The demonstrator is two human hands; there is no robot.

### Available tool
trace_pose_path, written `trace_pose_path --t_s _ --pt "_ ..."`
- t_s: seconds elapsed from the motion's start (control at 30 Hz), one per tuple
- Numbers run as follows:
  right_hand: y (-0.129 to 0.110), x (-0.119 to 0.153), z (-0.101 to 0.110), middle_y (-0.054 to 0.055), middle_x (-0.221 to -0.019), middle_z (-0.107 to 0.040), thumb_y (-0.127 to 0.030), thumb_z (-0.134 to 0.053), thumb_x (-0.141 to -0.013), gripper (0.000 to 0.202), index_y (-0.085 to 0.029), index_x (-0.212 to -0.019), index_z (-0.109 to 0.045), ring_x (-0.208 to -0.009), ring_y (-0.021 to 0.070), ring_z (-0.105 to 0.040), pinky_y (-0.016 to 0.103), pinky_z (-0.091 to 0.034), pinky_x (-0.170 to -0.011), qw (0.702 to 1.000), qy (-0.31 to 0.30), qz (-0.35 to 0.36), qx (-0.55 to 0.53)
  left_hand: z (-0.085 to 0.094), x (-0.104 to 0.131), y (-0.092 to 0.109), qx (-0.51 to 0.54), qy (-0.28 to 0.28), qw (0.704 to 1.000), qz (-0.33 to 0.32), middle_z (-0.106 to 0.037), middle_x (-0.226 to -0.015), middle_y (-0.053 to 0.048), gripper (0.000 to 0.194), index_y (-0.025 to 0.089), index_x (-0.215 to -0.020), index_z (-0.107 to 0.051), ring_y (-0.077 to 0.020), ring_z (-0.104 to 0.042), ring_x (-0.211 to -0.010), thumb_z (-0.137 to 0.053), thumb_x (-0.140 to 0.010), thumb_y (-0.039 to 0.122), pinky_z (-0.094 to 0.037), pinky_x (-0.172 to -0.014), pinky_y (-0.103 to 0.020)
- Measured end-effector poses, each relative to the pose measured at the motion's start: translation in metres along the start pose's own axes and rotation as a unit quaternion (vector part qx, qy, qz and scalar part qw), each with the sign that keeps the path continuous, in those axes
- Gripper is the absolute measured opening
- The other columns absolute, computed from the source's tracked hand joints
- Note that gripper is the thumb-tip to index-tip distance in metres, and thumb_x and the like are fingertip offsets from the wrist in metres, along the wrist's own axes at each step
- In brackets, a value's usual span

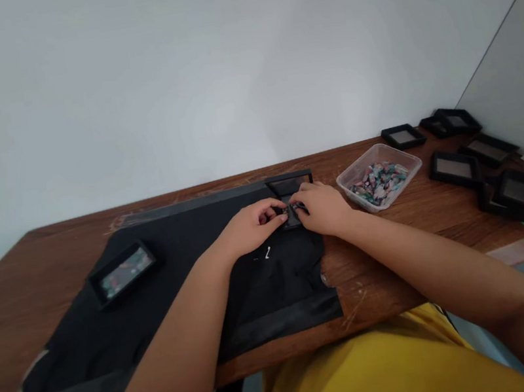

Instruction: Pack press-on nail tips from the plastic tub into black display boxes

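An open black box (289,181) with its windowed lid raised stands at the far right of the black mat (190,247). My left hand (259,224) is at the box's left side, thumb and fingers closed around something small over its inside. From the right, my right hand (317,207) reaches into the same box, its fingertips pinched on a small dark piece. What exactly each hand holds is too small to name. A clear plastic tub (381,176) of small colourful wrapped pieces sits to the right of my right hand.
A closed black box with a clear window (125,272) lies on the mat's left part. Several black windowed boxes (454,167) are scattered and stacked at the right of the wooden table (373,271). White scraps (268,253) lie near my left wrist. A wall rises behind.
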State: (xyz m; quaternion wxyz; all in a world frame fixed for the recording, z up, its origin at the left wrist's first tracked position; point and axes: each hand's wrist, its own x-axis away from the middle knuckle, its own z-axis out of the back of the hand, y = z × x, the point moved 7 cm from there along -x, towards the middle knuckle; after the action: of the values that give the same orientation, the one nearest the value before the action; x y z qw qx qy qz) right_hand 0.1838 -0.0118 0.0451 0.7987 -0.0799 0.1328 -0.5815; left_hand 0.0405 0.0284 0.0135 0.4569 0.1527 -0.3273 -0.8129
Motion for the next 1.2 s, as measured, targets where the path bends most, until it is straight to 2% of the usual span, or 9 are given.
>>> trace_pose_path --t_s 0.47,0.8,1.2 --pt "-0.0006 -0.0005 0.002 0.01 -0.112 -0.072 -0.026 -0.061 -0.091 0.025 -0.018 -0.109 -0.077 -0.102 0.0272 -0.064 0.036 -0.048 -0.084 1.0 0.012 -0.002 -0.003 -0.0001 0.0006 0.0002 -0.002 0.002 1.0 -0.008 -0.064 -0.076 0.0 0.041 0.022 -0.112 -0.069 -0.0155 -0.053 -0.061 -0.059 -0.085 0.052 -0.037 -0.056 -0.028" --pt "0.0013 -0.001 -0.0001 0.009 -0.114 -0.072 -0.019 -0.056 -0.096 0.026 -0.021 -0.11 -0.078 -0.105 0.0257 -0.065 0.035 -0.049 -0.088 1.0 -0.003 -0.01 -0.015 0.001 -0.0002 0.0012 -0.002 0.002 1.0 -0.007 -0.064 -0.076 0.0 0.04 0.022 -0.109 -0.069 -0.0156 -0.055 -0.063 -0.062 -0.084 0.052 -0.04 -0.059 -0.028" --pt "0.0013 -0.0013 -0.0022 0.006 -0.112 -0.07 -0.011 -0.056 -0.092 0.027 -0.024 -0.103 -0.077 -0.106 0.0235 -0.064 0.032 -0.047 -0.087 0.999 -0.008 -0.004 -0.045 0.0007 0.0003 0.0018 0.004 0.001 1.0 -0.008 -0.063 -0.076 0.0 0.043 0.022 -0.11 -0.069 -0.0157 -0.053 -0.063 -0.061 -0.084 0.054 -0.038 -0.058 -0.028"
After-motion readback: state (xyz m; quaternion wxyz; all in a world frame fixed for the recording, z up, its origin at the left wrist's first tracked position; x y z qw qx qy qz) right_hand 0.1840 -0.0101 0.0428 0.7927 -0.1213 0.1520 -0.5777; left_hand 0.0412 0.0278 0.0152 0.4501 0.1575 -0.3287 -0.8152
